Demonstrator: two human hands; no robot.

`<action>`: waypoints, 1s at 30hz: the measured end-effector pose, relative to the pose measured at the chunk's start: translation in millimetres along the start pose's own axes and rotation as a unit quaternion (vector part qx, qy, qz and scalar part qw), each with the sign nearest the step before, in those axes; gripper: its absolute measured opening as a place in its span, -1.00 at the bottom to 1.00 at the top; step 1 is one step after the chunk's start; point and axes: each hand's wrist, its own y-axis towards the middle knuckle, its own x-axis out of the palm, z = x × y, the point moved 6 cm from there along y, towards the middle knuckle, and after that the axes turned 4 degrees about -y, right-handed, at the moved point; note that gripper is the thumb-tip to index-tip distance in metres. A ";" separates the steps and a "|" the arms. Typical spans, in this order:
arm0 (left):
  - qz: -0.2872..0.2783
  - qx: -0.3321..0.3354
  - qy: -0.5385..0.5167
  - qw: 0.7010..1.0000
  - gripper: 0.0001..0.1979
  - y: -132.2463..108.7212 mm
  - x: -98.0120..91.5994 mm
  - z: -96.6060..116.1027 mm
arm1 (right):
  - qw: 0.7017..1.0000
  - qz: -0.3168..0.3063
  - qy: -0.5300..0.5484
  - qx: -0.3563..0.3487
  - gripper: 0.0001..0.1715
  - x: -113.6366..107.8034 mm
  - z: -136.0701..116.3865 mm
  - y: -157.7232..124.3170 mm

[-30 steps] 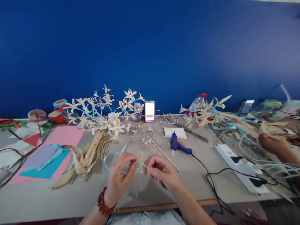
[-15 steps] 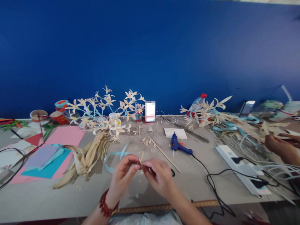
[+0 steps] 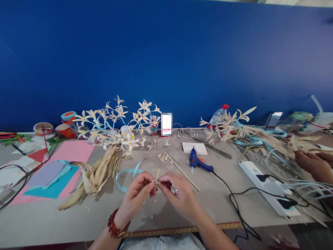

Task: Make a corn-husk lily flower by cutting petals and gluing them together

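My left hand (image 3: 140, 190), with a red bead bracelet at the wrist, pinches a small pale strip of corn husk (image 3: 154, 182) near the table's front. The fingertips of my right hand (image 3: 179, 192) close on the other side of the same strip. A small shiny metallic thing (image 3: 174, 188) shows at the right fingers; what it is I cannot make out. Just beyond the fingertips lies a pointed husk petal (image 3: 158, 172). A loop of light blue ribbon (image 3: 121, 177) lies left of my hands, and a thin wooden stick (image 3: 183, 172) to the right.
Husk flowers (image 3: 114, 118) stand at the back left, dried corn husks (image 3: 91, 177) before them. A blue glue gun (image 3: 199, 161) trails its cord past a white power strip (image 3: 267, 191). Another person's hand (image 3: 309, 165) works at far right. A phone (image 3: 167, 124) stands at the back.
My fingers have shifted on the strip, which now looks curled between them. The right hand has turned slightly, and a shiny metallic thing now shows at its fingers.
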 end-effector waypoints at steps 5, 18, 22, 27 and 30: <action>-0.035 -0.028 -0.013 0.999 -0.79 1.1 5.7 -3.9 | 0.999 -0.017 0.033 0.010 -0.87 2.9 1.9 2.0; -0.049 -0.059 -0.049 0.996 -0.84 4.5 5.2 -11.7 | 1.000 -0.002 0.020 -0.015 -0.89 -2.1 0.1 3.5; -0.046 -0.065 -0.048 0.996 -0.84 3.6 3.5 -12.9 | 0.998 0.010 0.015 -0.055 -0.89 0.0 -3.2 3.0; -0.046 -0.073 -0.029 0.996 -0.84 4.8 2.1 -14.0 | 0.996 0.049 -0.006 -0.073 -0.86 4.1 0.4 -1.5; -0.041 -0.077 -0.013 0.996 -0.82 6.4 1.3 -15.1 | 0.994 0.076 0.001 -0.081 -0.84 4.4 2.9 -4.0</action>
